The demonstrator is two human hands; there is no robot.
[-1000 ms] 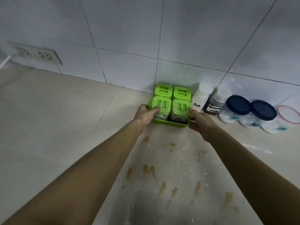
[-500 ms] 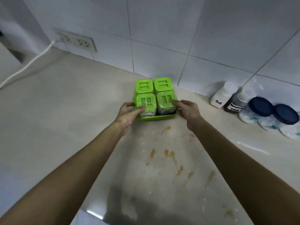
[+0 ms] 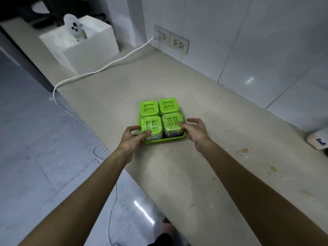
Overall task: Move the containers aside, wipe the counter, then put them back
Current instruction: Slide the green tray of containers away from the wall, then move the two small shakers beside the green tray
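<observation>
A green tray (image 3: 165,141) holding several clear jars with green lids (image 3: 166,105) rests on the beige counter (image 3: 177,174), near its left front edge. My left hand (image 3: 131,139) grips the tray's left side, thumb on the front-left jar's lid. My right hand (image 3: 195,132) holds the tray's right side, fingertips against the front-right jar. A white salt bottle (image 3: 317,142) shows at the right edge of the view. Brown stains (image 3: 245,150) and white specks mark the counter to the right of the tray.
A white cable (image 3: 106,66) runs from the wall sockets (image 3: 171,40) across the counter and down to the floor. A white box (image 3: 85,48) stands at the far left end. The counter's front edge drops to the tiled floor (image 3: 44,157) just left of the tray.
Both hands have carried the tray of jars leftwards along the counter, away from the wall and the other bottles. The stained patch now lies to the tray's right.
</observation>
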